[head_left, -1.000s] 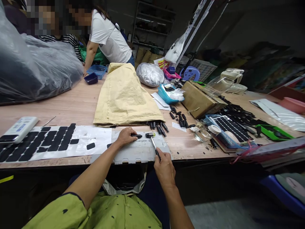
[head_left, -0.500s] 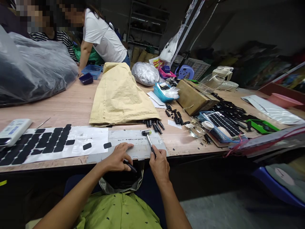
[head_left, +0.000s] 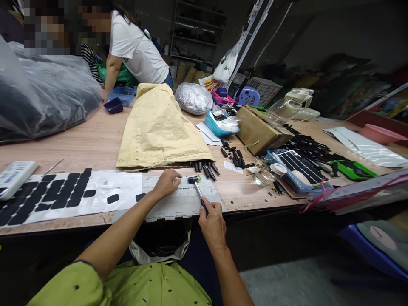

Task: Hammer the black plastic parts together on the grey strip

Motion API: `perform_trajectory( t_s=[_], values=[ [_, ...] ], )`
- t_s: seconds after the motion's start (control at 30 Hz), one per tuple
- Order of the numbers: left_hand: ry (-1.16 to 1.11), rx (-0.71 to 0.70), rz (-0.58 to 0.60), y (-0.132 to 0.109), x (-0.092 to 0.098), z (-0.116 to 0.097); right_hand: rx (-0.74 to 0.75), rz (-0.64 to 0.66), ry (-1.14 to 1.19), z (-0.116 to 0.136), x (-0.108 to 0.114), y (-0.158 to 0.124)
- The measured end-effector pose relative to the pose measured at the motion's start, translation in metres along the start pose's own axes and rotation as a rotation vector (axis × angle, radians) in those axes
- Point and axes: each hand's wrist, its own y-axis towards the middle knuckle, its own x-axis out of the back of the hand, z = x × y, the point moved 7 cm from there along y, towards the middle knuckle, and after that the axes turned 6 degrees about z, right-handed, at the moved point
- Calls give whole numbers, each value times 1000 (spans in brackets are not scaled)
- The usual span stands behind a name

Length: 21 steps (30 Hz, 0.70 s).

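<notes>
**Small hammer on a grey strip at the near edge of a cluttered bench**

Gripping the dark handle of a small hammer [head_left: 198, 190], the right hand [head_left: 212, 224] has its fingers wrapped shut around the lower end, and the hammer's thin metal shaft runs up to a short head with a yellow band, which rests on a flat grey strip [head_left: 181, 203]. The strip lies along the near edge of the wooden table [head_left: 95, 144], its near side cut in small notches. The left hand [head_left: 165, 182] sits on the strip just left of the hammer head, fingers curled together and pressed down; whether it pinches anything, I cannot tell.

Just beyond the strip, a row of slim black rod-shaped parts [head_left: 205, 168] lies against the mouth of a tan woven sack [head_left: 159, 127], coarse and creased. To the left, a white sheet [head_left: 105, 189] carries rows of flat black rounded pads [head_left: 57, 195], with a white remote-like device [head_left: 14, 176] at its far left end. To the right sit a brown cardboard box [head_left: 259, 131], a small solar panel [head_left: 296, 165] in a blue tray and a green tray [head_left: 353, 170].

The tabletop is pale wood grain, dotted with dark specks. A large grey plastic bag [head_left: 44, 97] bulges at the far left. At the far side, a person in a white shirt [head_left: 137, 51] leans over the table; dim metal shelving [head_left: 197, 34] stands behind.
</notes>
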Motion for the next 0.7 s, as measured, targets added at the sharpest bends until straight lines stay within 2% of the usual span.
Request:
perform_trajectory(
  t_s=[0.1,0.23,0.43,0.57,0.7],
  values=[
    [163,44,-50,44,-1,4,15,-9,12,0,1,0],
    [235,77,-99,76,1,2,24,-6,23,-1,1,0],
    [226,172,-223,94,2,-12,16,8,48,-3,0,1],
    [269,251,-171,105,-7,-18,23,0,70,-3,1,0],
    [238,295,-144,106,-6,-14,24,-3,83,-3,2,0]
  ],
)
